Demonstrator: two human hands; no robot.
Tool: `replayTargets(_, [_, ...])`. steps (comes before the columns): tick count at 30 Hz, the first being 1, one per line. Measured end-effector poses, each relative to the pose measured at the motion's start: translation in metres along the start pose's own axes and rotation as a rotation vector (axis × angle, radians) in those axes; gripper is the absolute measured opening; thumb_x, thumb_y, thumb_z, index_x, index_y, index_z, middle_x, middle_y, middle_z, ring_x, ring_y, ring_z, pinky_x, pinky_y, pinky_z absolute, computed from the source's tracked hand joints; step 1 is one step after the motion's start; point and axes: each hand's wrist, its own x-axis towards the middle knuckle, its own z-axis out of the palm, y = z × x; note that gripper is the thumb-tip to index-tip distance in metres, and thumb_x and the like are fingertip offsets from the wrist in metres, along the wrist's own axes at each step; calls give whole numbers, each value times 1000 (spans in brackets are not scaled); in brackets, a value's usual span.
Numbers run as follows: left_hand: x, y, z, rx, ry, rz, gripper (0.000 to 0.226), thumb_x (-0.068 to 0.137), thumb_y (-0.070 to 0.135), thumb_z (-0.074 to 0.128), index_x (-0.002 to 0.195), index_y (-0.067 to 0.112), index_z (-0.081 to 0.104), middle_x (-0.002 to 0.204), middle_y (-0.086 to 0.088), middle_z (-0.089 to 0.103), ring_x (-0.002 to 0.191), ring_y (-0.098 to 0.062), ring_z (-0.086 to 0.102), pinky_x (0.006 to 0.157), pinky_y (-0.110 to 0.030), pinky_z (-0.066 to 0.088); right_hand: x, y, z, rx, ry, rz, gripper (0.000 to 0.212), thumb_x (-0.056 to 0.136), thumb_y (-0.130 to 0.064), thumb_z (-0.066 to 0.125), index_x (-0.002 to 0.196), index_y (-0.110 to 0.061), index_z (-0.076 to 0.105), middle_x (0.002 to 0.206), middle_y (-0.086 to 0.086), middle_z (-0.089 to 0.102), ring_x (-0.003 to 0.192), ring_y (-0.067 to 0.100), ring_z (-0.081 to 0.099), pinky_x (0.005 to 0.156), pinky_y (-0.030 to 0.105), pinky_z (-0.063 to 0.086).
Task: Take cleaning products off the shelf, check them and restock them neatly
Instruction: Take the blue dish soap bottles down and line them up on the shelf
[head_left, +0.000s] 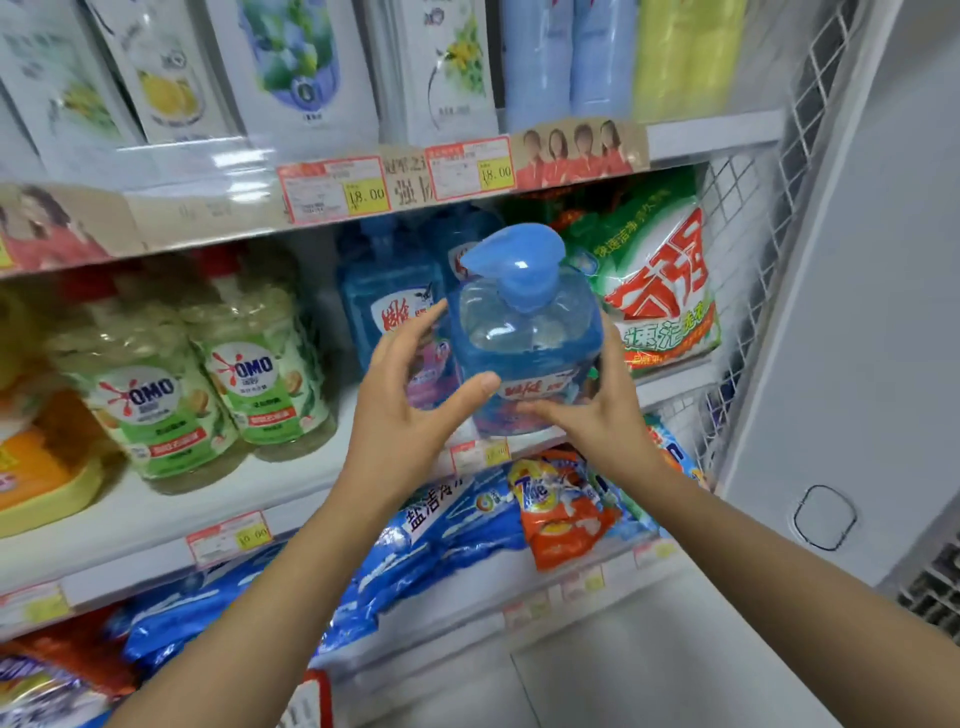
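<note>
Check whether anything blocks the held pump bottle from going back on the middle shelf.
Nothing visible does. The left hand and right hand hold the bottle just in front of the shelf, between another blue bottle and the green bag. The spot right behind it is hidden.

Red-and-yellow price tags (332, 189) up top, two reading 18.00. White wire mesh panel (743, 197) on the right. Grey wall (893, 260) beyond it, vent grille (935, 587) low right.

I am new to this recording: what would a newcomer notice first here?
A blue pump bottle, held by the left hand and right hand before the middle shelf, stands out at the centre. Green bottles stand to its left, a green and red bag to its right.
</note>
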Motion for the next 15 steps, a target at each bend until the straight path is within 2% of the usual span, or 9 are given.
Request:
replayTargets(2, [8, -8, 1, 126, 21, 19, 73, 77, 60, 62, 142, 29, 46, 138, 10, 49, 128, -1, 46, 108, -19, 37, 15, 8, -1, -33, 5, -22, 99, 69, -8, 87, 148, -28, 30, 142, -19, 47, 135, 7, 45, 107, 28, 45])
replayTargets(4, [15, -14, 3, 241, 45, 45, 72, 78, 62, 57, 141, 30, 46, 140, 7, 45, 132, -5, 40, 106, -11, 29, 28, 14, -3, -61, 21, -18, 96, 70, -17, 86, 149, -20, 32, 142, -10, 50, 133, 8, 47, 108, 31, 46])
replayTargets(6, [22, -25, 4, 342, 102, 31, 71, 78, 61, 59, 141, 29, 46, 147, 1, 37, 138, -13, 30, 109, -19, 23, 42, 19, -6, -93, 11, -20, 98, 71, -22, 86, 151, -16, 31, 143, -2, 50, 134, 11, 47, 108, 39, 46])
replayTargets(8, [27, -36, 4, 396, 170, -22, 72, 79, 54, 63, 143, 28, 44, 154, -6, 25, 143, -21, 20, 113, -31, 20, 55, 26, -12, -204, -50, -57, 103, 71, -25, 88, 154, -18, 28, 149, -4, 45, 137, 12, 42, 110, 44, 43])
replayTargets(10, [29, -48, 3, 432, 181, -43, 75, 81, 47, 67, 147, 27, 38, 158, -8, 12, 146, -25, 11, 117, -39, 18, 65, 32, -15, -323, -105, -96, 106, 70, -24, 88, 156, -18, 25, 149, -14, 42, 137, 4, 37, 114, 34, 37])
replayTargets(12, [29, -58, 4, 481, 174, -28, 80, 82, 39, 74, 150, 26, 33, 159, -8, 2, 148, -27, 5, 118, -38, 13, 74, 37, -15, -366, -130, -113, 106, 70, -21, 87, 155, -16, 25, 144, -22, 40, 132, -3, 37, 111, 18, 32])
replayTargets(13, [30, -62, 4, 493, 186, -30, 81, 82, 36, 75, 150, 26, 32, 160, -9, -3, 148, -28, 3, 117, -36, 11, 79, 40, -14, -369, -140, -109, 106, 70, -22, 87, 155, -16, 26, 143, -22, 41, 131, -3, 38, 110, 16, 31])
replayTargets(15, [31, -67, 4, 472, 221, -66, 83, 82, 32, 76, 150, 27, 30, 160, -11, -8, 149, -31, 3, 117, -33, 11, 88, 43, -13, -334, -156, -63, 104, 70, -24, 87, 155, -20, 27, 145, -15, 47, 133, 2, 43, 110, 24, 37])
